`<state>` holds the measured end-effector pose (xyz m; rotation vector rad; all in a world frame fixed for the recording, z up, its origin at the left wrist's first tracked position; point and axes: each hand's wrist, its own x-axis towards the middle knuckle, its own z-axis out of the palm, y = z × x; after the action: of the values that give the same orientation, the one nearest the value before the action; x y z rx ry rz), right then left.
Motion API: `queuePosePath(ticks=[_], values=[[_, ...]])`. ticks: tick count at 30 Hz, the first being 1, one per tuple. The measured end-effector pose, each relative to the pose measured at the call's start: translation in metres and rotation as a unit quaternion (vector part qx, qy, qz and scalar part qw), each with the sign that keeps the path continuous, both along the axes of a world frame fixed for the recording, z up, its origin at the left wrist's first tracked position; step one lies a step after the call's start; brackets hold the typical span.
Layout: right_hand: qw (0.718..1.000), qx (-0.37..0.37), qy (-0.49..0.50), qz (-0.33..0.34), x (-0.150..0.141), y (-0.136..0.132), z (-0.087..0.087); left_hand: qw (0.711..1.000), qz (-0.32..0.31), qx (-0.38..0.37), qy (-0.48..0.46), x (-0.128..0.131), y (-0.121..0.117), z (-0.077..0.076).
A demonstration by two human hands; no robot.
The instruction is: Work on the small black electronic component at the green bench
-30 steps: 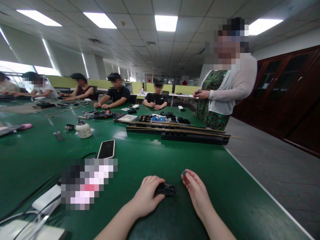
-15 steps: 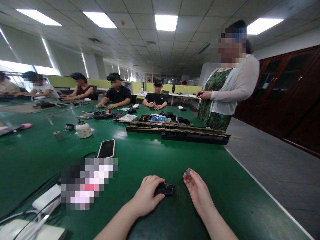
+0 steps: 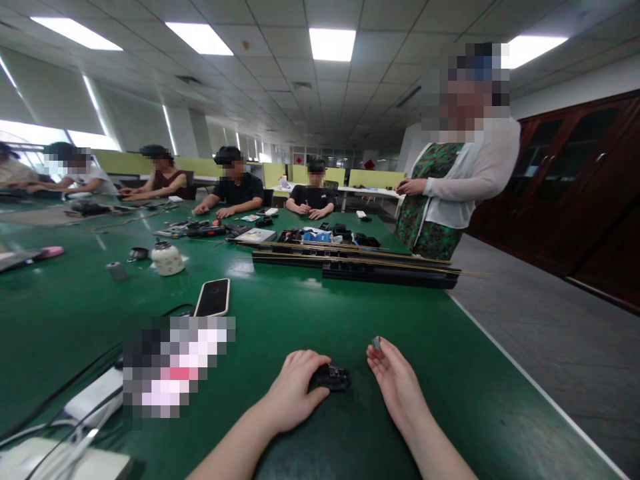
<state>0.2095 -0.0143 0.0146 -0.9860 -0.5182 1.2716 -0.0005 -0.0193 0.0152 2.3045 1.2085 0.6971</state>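
My left hand lies curled on the green table, its fingers closed on a small black part that rests on the surface. My right hand is just to the right, palm turned inward, and pinches a tiny grey piece at its fingertips, a little above and right of the black part.
A smartphone lies ahead on the left, near a white jar. Long black rails cross the table farther on. A person in a white cardigan stands at the right edge; several others sit at the far end. Cables lie at my left.
My right hand has turned slightly and raised the tiny grey piece a little to the right. My left hand has stayed on the black part. The standing person shifted slightly right.
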Motion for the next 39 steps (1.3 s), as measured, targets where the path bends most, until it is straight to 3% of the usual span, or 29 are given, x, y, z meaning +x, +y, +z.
queuePosePath(ticks=[11, 20, 27, 32, 39], values=[[0.998, -0.002, -0.055, 0.007, -0.003, -0.004, 0.007, 1.0, 0.002, 0.006, -0.011, -0.001, 0.001, -0.003], [0.991, 0.011, -0.128, 0.029, -0.007, -0.004, 0.002, 1.0, 0.004, 0.001, -0.01, -0.001, 0.0, -0.001], [0.973, 0.045, -0.215, 0.071, -0.013, -0.01, 0.013, 1.0, 0.002, 0.001, -0.006, -0.001, 0.0, -0.002], [0.96, 0.058, -0.256, 0.095, -0.015, -0.01, 0.008, 1.0, 0.004, 0.009, -0.009, -0.001, 0.0, -0.002], [0.909, 0.099, -0.381, 0.134, -0.013, -0.012, 0.0, 1.0, 0.005, 0.005, -0.011, -0.001, -0.001, -0.001]])
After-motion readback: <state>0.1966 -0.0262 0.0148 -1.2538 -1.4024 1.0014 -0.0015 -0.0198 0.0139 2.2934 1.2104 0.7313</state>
